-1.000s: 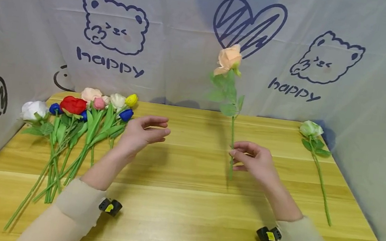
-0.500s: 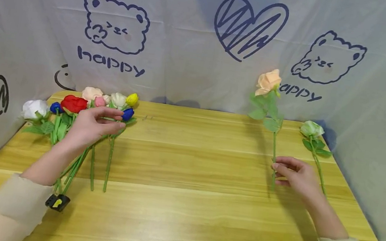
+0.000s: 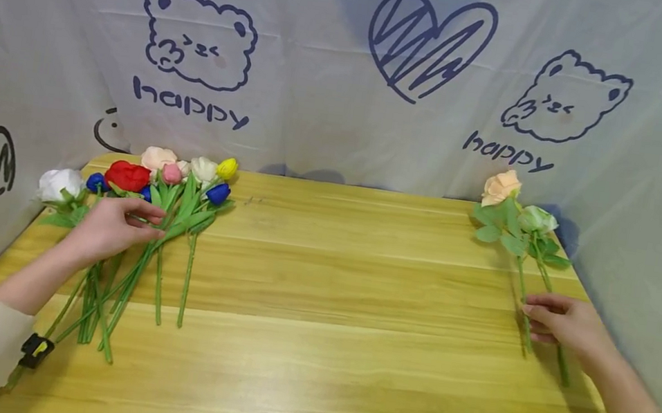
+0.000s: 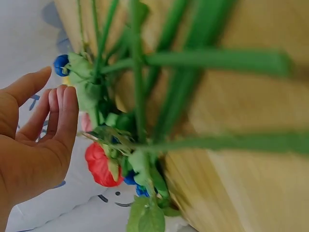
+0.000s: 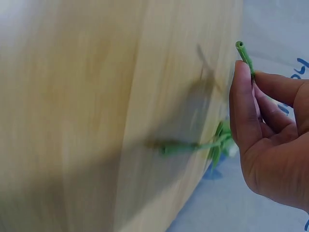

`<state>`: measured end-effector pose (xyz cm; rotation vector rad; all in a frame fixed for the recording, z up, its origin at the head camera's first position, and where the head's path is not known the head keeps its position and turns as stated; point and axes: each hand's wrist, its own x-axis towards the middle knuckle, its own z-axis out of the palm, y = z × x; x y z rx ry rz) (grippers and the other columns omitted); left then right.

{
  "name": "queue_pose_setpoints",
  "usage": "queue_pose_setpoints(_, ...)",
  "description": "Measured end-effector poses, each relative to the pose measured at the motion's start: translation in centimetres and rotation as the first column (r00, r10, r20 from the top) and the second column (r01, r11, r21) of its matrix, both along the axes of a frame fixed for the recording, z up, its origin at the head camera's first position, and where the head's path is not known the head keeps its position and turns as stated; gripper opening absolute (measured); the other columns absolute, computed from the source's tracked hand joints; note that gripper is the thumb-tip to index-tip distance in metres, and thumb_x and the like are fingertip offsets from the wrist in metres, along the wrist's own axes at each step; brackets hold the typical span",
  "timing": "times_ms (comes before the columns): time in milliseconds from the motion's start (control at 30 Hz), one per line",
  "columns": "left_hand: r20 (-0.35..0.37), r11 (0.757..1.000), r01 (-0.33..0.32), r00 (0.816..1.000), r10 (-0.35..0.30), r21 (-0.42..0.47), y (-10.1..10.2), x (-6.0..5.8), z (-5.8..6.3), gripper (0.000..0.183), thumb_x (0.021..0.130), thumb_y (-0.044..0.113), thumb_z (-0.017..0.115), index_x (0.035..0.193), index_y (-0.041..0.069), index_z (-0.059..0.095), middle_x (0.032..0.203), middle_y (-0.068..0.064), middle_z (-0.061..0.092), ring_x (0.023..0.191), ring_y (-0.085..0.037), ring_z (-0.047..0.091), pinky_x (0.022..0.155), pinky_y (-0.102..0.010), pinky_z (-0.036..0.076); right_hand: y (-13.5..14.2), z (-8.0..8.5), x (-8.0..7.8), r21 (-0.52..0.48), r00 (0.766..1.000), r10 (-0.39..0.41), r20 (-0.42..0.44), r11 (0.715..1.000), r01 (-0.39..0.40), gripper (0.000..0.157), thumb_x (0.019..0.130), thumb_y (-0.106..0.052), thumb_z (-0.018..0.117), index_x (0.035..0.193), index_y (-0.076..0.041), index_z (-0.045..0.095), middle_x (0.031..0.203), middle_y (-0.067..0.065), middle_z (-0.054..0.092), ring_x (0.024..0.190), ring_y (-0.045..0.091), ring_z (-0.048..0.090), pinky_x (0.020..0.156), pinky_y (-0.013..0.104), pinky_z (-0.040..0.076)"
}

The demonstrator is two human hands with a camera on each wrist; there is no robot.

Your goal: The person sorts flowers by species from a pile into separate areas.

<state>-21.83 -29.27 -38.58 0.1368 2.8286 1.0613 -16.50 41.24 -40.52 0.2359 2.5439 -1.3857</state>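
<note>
Between thumb and fingers my right hand (image 3: 566,325) pinches the stem of a peach rose (image 3: 501,188) near its lower end. The rose leans left of a pale green rose (image 3: 538,220) that lies at the table's right side. In the right wrist view the cut end of the held stem (image 5: 244,54) pokes out above the fingertips. Over the pile of flowers on the left, my left hand (image 3: 115,227) hovers with nothing in it, fingers loosely extended. That pile has a red flower (image 3: 128,176), a white rose (image 3: 60,185), a blue tulip (image 3: 218,193) and a yellow tulip (image 3: 226,168).
The wooden table (image 3: 326,290) spreads between the two hands. Behind it hangs a pale cloth (image 3: 312,113) with drawn bears and a heart. Long green stems (image 3: 131,292) from the pile reach toward the table's front left.
My right hand has carried the peach rose rightward and down, beside the pale green rose. My left hand has moved left, over the flower pile.
</note>
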Motion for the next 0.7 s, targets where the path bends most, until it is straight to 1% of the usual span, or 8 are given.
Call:
queue_pose_setpoints(100,0.027,0.999,0.025,0.999,-0.024,-0.033,-0.6,0.1,-0.3,0.048,0.096,0.021,0.076,0.133,-0.007,0.063,0.123,-0.026,0.069,0.104,-0.036,0.069,0.072,-0.024,0.057,0.9,0.1,0.0,0.05,1.0,-0.001,0.031,0.999,-0.001,0.053,0.108,-0.017,0.058,0.142,0.021,0.045,0.097,-0.001,0.071,0.08,0.01,0.07,0.073,0.031,0.064)
queue_pose_setpoints(267,0.059,0.998,0.038,0.998,-0.036,-0.047,-1.3,0.5,-0.6,0.052,0.096,0.024,0.077,0.133,-0.008,0.063,0.12,-0.024,0.069,0.102,-0.031,0.07,0.071,-0.025,0.057,1.9,0.0,0.0,0.105,0.997,0.007,0.072,0.994,-0.015,0.05,0.108,-0.016,0.057,0.139,0.021,0.047,0.096,0.002,0.071,0.078,0.011,0.069,0.072,0.032,0.064)
queue_pose_setpoints(400,0.086,0.997,0.055,0.995,-0.05,-0.057,-1.8,0.5,-1.0,0.054,0.094,0.026,0.08,0.131,-0.01,0.062,0.114,-0.02,0.07,0.094,-0.025,0.07,0.069,-0.026,0.057,2.5,-0.3,-0.1,0.115,0.995,0.003,0.1,0.993,-0.015,0.047,0.108,-0.014,0.057,0.138,0.021,0.048,0.096,0.004,0.069,0.078,0.014,0.068,0.071,0.033,0.064)
queue_pose_setpoints(533,0.119,0.994,0.076,0.991,-0.067,-0.074,-2.1,0.3,-1.5,0.058,0.091,0.028,0.083,0.129,-0.011,0.061,0.109,-0.016,0.07,0.09,-0.021,0.068,0.069,-0.028,0.057,2.9,-0.7,-0.2,0.115,0.993,-0.006,0.116,0.993,-0.007,0.046,0.107,-0.015,0.058,0.138,0.02,0.051,0.096,0.003,0.069,0.078,0.015,0.069,0.072,0.034,0.065)
queue_pose_setpoints(700,0.13,0.993,0.066,0.99,-0.054,-0.092,-2.3,0.3,-2.0,0.06,0.09,0.031,0.084,0.127,-0.01,0.062,0.105,-0.014,0.071,0.087,-0.02,0.067,0.07,-0.03,0.055,3.0,-1.2,-0.5,0.109,0.994,-0.012,0.108,0.994,0.001,0.045,0.106,-0.015,0.06,0.134,0.019,0.054,0.093,0.001,0.07,0.078,0.014,0.069,0.072,0.033,0.065)
